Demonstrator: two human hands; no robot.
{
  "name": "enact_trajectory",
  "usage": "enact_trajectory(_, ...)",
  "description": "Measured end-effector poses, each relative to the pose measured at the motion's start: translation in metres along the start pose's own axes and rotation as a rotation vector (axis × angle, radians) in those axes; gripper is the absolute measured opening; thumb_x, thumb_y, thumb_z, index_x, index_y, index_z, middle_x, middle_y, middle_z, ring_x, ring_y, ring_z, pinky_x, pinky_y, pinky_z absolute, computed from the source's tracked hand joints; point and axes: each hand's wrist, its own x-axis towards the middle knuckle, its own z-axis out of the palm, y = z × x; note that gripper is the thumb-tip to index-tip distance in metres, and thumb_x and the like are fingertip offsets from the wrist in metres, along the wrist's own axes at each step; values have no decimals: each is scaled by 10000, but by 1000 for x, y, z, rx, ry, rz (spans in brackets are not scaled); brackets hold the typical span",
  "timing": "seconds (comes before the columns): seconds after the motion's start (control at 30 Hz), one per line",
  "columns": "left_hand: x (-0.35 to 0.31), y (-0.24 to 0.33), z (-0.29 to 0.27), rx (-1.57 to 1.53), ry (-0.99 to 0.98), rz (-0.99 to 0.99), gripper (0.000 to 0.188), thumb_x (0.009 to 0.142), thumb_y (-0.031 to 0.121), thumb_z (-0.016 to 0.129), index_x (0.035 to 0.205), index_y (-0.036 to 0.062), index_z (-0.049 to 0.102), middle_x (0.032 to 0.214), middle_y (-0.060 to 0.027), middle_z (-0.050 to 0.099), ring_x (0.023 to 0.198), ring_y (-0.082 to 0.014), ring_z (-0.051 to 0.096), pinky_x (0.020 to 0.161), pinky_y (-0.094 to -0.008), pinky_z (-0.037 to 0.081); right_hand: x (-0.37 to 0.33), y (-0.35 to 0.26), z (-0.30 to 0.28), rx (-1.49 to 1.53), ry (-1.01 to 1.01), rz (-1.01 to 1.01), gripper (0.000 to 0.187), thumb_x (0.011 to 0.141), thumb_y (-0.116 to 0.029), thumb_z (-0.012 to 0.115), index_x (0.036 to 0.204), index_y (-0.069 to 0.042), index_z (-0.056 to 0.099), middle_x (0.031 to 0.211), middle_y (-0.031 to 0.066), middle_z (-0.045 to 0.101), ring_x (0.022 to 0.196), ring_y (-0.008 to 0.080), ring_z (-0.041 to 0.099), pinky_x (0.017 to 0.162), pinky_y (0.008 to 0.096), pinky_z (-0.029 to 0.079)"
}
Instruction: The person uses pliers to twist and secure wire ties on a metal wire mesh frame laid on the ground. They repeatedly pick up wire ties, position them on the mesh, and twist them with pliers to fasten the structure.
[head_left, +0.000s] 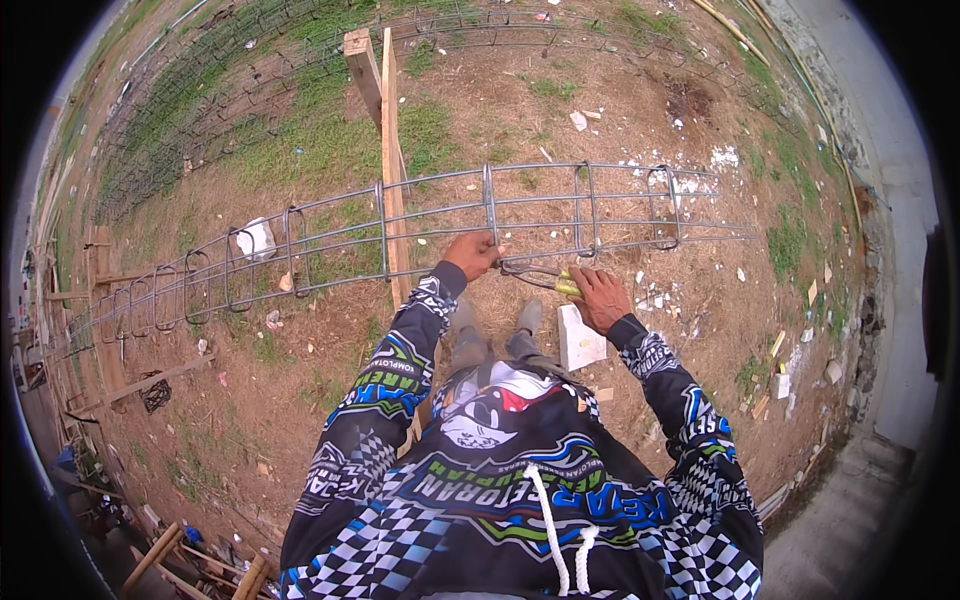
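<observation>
Grey steel rebar cage (pixel 430 225), long and narrow, runs left to right across the ground in front of the person, propped up off the dirt. Square stirrups (pixel 585 210) ring the long bars at intervals, closely packed toward the left end and wider apart to the right.

Left hand (pixel 473 254) closed around the near lower bar of the cage, right at one stirrup. Right hand (pixel 600 297) fisted on the yellow-green handle of a pair of pincers (pixel 535 274); the tool's dark head points left and meets the same near bar just beside the left hand. Whether the tool's head is clamped on wire cannot be told at this size.

Both forearms in patterned checkered sleeves. Person's shoes (pixel 497 318) stand on bare dirt directly below the cage. A white block (pixel 580 338) lies on the ground just under the right hand.

An upright wooden plank (pixel 388 130) crosses behind the cage, left of the hands. Wire mesh sheets (pixel 250 90) lie on the grass well beyond. White debris (pixel 700 175) scattered near the cage's right end. Concrete strip (pixel 890 150) along the right edge.
</observation>
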Motion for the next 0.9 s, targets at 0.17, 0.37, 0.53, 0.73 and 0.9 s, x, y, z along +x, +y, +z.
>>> enact_trajectory(0.17, -9, 30, -4, 114, -40, -24, 340, 942, 311, 663, 848, -7, 585, 705, -84, 641, 608, -151, 577, 568, -343, 460, -31, -35, 34, 920, -298, 432, 385, 1001, -365, 540, 1198, -34, 537, 787, 135, 637, 621, 272, 627, 571, 388, 526)
enact_trajectory(0.37, -6, 12, 0, 85, -28, -17, 336, 941, 308, 664, 823, 7, 573, 697, -75, 635, 614, -145, 573, 576, -340, 462, -36, -62, 35, 1419, -561, 586, 466, 904, -429, 672, 1109, -31, 541, 819, 113, 601, 688, 237, 610, 617, 401, 526)
enact_trajectory(0.53, -7, 11, -3, 1, -44, -53, 322, 946, 305, 660, 854, 3, 595, 729, -67, 649, 638, -133, 581, 585, -317, 483, -28, -58, -2, 299, -28, 258, 585, 793, -234, 684, 1287, -3, 474, 985, 194, 574, 948, 353, 596, 804, 480, 513)
enact_trajectory(0.73, -7, 25, -5, -37, -75, -73, 330, 952, 310, 650, 862, -2, 591, 758, -73, 653, 646, -137, 586, 600, -319, 512, -10, -28, 5, 120, -53, 226, 444, 807, -165, 650, 1210, -52, 503, 1007, 179, 594, 961, 367, 622, 794, 471, 534)
enact_trajectory(0.9, -1, 14, -6, 42, -44, -75, 345, 957, 322, 638, 876, -11, 599, 757, -76, 650, 645, -143, 585, 603, -326, 518, 9, -1, 25, 133, -35, 198, 362, 791, -159, 665, 1117, -88, 525, 1004, 157, 632, 927, 375, 644, 764, 484, 537)
